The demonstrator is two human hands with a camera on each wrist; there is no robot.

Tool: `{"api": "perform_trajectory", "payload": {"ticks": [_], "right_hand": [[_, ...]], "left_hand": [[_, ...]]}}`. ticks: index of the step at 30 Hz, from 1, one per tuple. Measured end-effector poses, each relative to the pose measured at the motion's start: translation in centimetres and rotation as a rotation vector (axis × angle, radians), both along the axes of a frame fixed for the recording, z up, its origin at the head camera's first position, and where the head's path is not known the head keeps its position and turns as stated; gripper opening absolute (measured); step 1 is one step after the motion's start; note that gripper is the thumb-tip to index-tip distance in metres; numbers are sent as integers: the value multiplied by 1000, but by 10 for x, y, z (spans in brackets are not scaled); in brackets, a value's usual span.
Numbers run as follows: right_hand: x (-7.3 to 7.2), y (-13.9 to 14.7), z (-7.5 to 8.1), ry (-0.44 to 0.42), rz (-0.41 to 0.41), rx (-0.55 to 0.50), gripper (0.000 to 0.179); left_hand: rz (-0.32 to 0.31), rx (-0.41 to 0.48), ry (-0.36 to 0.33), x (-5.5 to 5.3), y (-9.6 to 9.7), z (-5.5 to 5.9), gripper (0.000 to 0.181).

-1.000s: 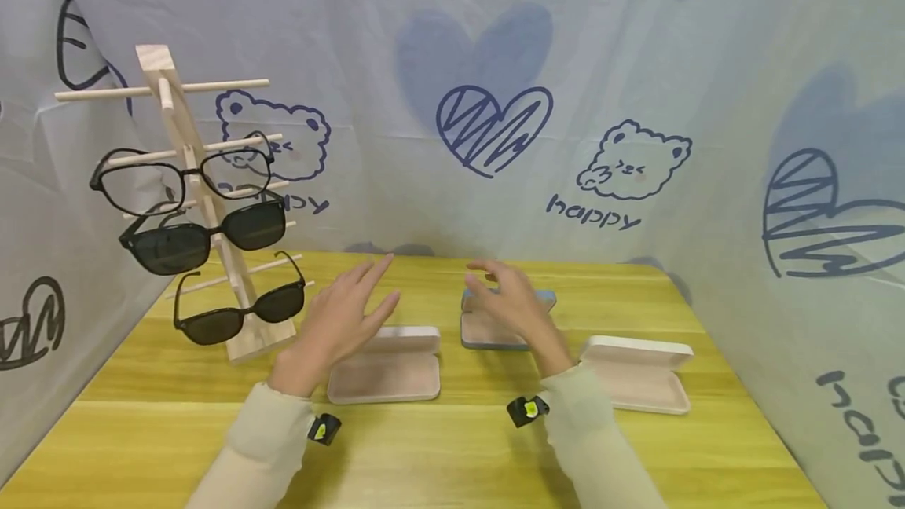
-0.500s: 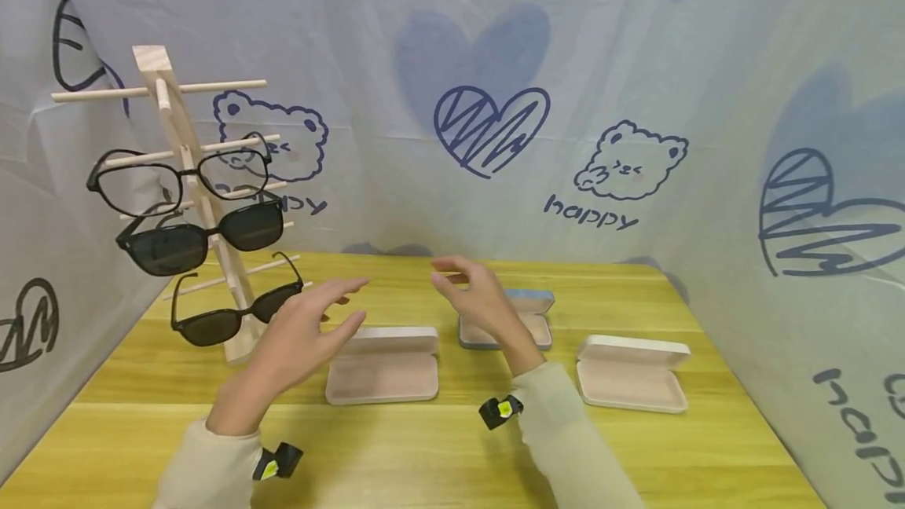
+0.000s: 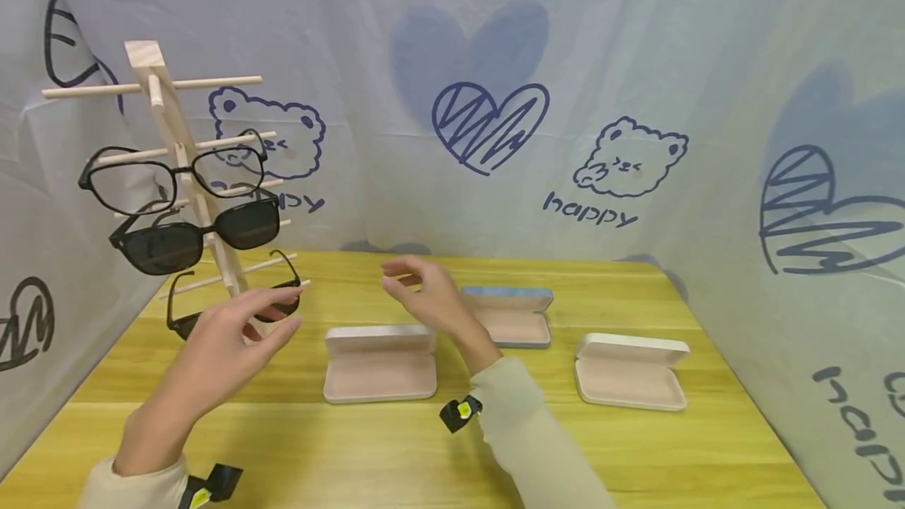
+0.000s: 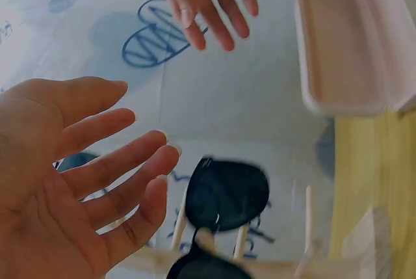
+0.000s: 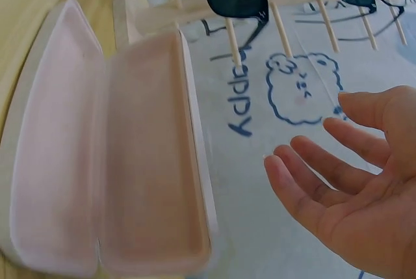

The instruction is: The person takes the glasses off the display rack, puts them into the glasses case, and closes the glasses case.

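My left hand [image 3: 219, 352] hovers in front of the lowest sunglasses [image 3: 185, 325], overlapping them in the head view; its fingers are spread and slightly bent, with nothing between them. The right hand [image 3: 431, 297] is in the air behind the left white glasses case [image 3: 380, 375], fingers loosely bent and holding nothing. A wooden glasses stand [image 3: 173, 112] at the left carries black-framed clear glasses [image 3: 137, 185], dark sunglasses [image 3: 166, 248] below them, and the lowest pair. In the right wrist view, the opened case [image 5: 146, 155] shows its pink lining.
A blue glasses case [image 3: 509, 328] lies opened behind and right of the left white one. Another white case [image 3: 631, 383] lies opened at the right. The yellow wooden table [image 3: 396, 454] ends against a printed curtain [image 3: 353, 203] on the back and sides.
Both hands have moved left: the left hand from above the left white case to the lowest sunglasses, the right hand away from the blue case. Glasses and cases stay in place.
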State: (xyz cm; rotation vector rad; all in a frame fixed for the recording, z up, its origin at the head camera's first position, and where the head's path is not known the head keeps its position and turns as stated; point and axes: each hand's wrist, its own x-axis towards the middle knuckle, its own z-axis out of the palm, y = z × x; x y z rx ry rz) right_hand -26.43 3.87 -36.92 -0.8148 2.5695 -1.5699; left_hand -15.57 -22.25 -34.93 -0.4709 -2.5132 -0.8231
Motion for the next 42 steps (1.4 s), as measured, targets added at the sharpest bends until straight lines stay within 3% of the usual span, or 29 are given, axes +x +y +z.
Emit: {"api": "perform_trajectory", "payload": {"ticks": [6, 13, 17, 22, 29, 34, 42], "right_hand": [[4, -19, 1, -30, 25, 10, 34], [5, -41, 2, 4, 74, 23, 34], [5, -52, 3, 18, 95, 49, 33], [6, -64, 4, 12, 117, 76, 34], [8, -80, 5, 44, 155, 106, 39], [8, -90, 1, 77, 152, 136, 41], [7, -98, -2, 26, 108, 101, 38]], "left_hand": [[45, 27, 15, 7, -22, 3, 33], [94, 36, 49, 13, -47, 5, 35], [192, -18, 42, 17, -60, 6, 36], [319, -82, -20, 21, -73, 4, 38], [421, -150, -79, 18, -89, -1, 42], [421, -141, -176, 13, -97, -6, 45], [394, -129, -232, 5, -104, -13, 47]]}}
